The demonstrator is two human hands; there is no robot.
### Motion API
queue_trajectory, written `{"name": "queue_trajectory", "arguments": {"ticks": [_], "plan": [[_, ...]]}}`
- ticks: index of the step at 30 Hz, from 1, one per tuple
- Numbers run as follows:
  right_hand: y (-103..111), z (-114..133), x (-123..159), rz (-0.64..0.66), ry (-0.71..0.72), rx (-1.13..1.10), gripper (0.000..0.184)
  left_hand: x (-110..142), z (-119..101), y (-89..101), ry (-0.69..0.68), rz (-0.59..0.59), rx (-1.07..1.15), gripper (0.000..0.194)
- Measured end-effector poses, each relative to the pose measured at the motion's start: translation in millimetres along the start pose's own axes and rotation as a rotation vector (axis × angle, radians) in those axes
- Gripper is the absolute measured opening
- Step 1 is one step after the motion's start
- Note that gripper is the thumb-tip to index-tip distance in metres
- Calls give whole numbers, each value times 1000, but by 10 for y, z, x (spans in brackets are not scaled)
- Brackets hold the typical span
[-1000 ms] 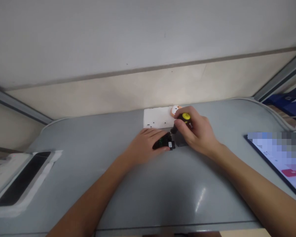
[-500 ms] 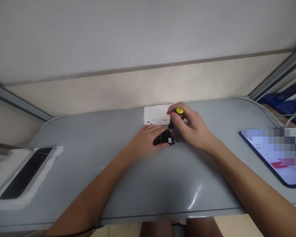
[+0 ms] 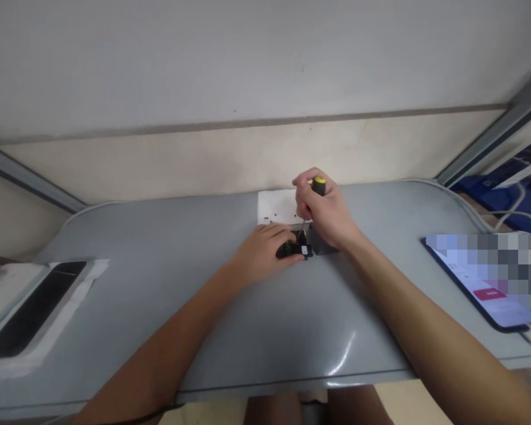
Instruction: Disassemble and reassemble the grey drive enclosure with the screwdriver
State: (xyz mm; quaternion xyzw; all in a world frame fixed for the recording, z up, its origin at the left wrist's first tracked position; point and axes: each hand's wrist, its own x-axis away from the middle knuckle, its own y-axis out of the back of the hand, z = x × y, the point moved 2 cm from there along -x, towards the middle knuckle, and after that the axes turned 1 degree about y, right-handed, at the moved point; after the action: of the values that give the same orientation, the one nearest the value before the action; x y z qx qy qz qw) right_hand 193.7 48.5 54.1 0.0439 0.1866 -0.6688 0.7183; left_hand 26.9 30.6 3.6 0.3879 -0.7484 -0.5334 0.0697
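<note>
**Black-and-yellow screwdriver angled down at a small black device with green circuitry**

In the head view, the only one, the bare right hand is closed around the screwdriver's handle, the yellow-capped end standing up out of the fist. The thin metal shaft slants down and toward the left, into the device; such a grip probably suits turning and pressing together. The bare left hand is part-way closed over the device's left end, thumb along the near side and fingers along the far side, seemingly to brace it against the driver. The device sits near the middle of the smooth grey tabletop, between the two hands. A dark grey flat block lies just right of it, partly below the right wrist.

Behind the hands, a white rectangular sheet bears several tiny dark pieces, perhaps screws; its pale surface would make them easy to spot. A lit phone-like screen in a dark frame lies well apart on the right, and a flat black glossy slab lies far left on white material.

The left fingers cover much of the device, and the driver's tip is too small to make out, so contact with a screw cannot be confirmed. The right hand hides part of the sheet. The screen is pixelated and cut off at the frame's edge.
</note>
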Motion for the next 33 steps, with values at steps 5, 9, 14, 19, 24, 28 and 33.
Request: {"name": "queue_trajectory", "arguments": {"ticks": [5, 9, 14, 19, 24, 28, 33], "plan": [[87, 22, 85, -15, -74, -26, 51, -1, 2, -60, 26, -50, 10, 22], [184, 45, 84, -56, -64, -97, 44, -3, -3, -76, 37, -66, 1, 20], [246, -47, 34, -126, -49, -111, 58, -5, -12, -53, -2, -82, 3, 18], [206, -11, 25, -114, -8, 13, 54, -6, -14, -43, 10, -60, 10, 19], [166, 79, 47, -83, -22, 74, 56, -14, -20, -33, 17, -54, 24, 20], [167, 30, 66, -115, -41, 32, 63, -22, -19, -30, 7, -52, 30, 19], [139, 21, 76, -137, -53, -43, 60, -15, -16, -26, -11, -60, 11, 20]]}}
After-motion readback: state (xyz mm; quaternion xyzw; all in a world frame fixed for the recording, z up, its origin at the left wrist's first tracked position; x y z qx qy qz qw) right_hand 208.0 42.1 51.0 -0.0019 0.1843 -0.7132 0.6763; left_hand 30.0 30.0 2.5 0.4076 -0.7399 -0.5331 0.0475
